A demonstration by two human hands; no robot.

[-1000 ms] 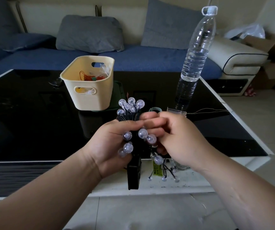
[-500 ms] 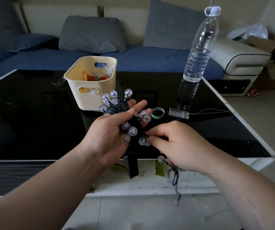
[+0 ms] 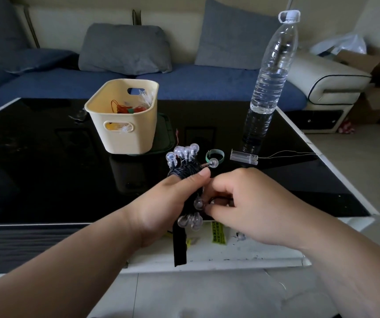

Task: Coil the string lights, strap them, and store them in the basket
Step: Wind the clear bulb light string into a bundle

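Note:
A bundle of string lights, dark wire with clear round bulbs, is held above the table's front edge. My left hand grips the coil around its middle, thumb on top. A black strap hangs down below that hand. My right hand is curled beside the coil's right side and pinches the wire near a bulb. The cream plastic basket stands behind on the black glass table, with red and white items inside.
A tall clear water bottle stands at the right rear. A green tape ring and a clear battery box with thin wire lie just beyond the hands. A blue sofa with grey cushions sits behind the table.
The loose wire end that hung below my right hand has been drawn up to the coil. My right hand has risen against the bundle, and the bundle has shifted slightly right.

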